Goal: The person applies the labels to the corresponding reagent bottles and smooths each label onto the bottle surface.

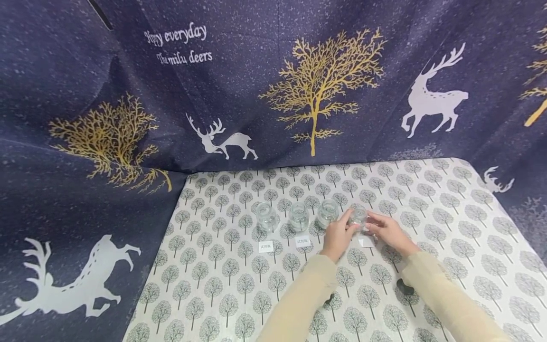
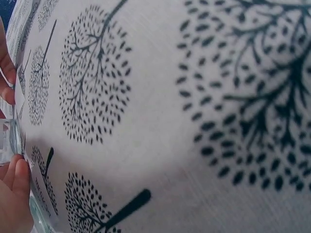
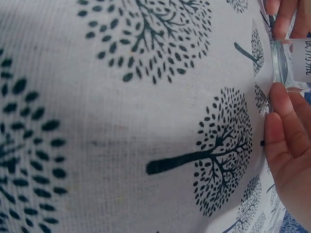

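Note:
Between both hands stands a small clear glass reagent bottle (image 1: 358,214), the rightmost of a row. My left hand (image 1: 337,236) holds it from the left, index finger behind and thumb in front. From the right, my right hand (image 1: 390,232) grips its other side with thumb and fingertips. A white label with printed characters (image 3: 302,59) shows on the bottle in the right wrist view, where the right fingertips (image 3: 281,97) lie right at its base. In the left wrist view only part of the bottle (image 2: 8,141) appears at the left edge.
Three similar glass bottles stand to the left: one near my left hand (image 1: 327,213), a middle bottle (image 1: 298,217) and a far-left bottle (image 1: 267,217). White cards (image 1: 266,246) lie before some; another card (image 1: 366,241) lies before the held bottle. Tree-print cloth (image 1: 213,294) covers the table; a dark curtain (image 1: 239,85) hangs behind.

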`<state>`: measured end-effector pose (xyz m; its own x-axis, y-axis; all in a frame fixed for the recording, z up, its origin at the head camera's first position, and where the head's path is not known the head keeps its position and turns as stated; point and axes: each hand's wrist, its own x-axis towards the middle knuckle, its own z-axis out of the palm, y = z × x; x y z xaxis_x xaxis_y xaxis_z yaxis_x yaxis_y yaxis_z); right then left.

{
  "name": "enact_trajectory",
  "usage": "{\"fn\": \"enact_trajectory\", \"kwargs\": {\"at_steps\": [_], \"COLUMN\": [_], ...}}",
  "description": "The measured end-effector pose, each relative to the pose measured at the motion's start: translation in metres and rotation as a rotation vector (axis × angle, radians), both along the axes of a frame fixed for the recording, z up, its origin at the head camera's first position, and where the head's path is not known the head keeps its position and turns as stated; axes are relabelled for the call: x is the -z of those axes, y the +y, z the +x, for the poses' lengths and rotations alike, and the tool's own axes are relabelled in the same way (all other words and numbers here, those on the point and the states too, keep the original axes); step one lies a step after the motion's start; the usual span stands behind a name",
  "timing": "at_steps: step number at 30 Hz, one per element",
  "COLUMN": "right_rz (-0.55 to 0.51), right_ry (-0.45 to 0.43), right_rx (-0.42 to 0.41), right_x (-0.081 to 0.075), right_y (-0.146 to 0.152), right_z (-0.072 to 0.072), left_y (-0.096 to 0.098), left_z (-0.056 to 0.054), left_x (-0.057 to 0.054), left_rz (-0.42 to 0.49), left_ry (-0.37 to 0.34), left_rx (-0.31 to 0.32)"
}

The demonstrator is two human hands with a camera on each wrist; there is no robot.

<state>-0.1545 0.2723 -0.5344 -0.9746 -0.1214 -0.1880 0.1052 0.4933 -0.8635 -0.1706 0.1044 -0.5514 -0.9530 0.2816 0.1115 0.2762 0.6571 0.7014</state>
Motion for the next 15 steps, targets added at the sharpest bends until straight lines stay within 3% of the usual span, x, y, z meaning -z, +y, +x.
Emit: {"fn": "enact_trajectory", "kwargs": {"at_steps": [3, 9, 15], "right_rz": [0.018, 0.222, 0.295], "right_ry": [0.031, 0.165, 0.169], "right_rx": [0.007, 0.018, 0.027], "right_x": [0.0022, 0.0069, 0.0094], "right_y": [-0.0003, -0.0061, -0.0091], "right_z": [-0.0012, -0.0044, -0.0059], "left_y": [-0.0007, 0.0004, 0.003], "left_z": [-0.0008, -0.0007, 0.0006], "left_x": [0.0023, 0.0008, -0.0036], "left_rz": [0.009, -0.017, -0.072], "left_ry": [-0.009, 0.007, 0.015], "left_rx": [0.018, 0.012, -0.017]}}
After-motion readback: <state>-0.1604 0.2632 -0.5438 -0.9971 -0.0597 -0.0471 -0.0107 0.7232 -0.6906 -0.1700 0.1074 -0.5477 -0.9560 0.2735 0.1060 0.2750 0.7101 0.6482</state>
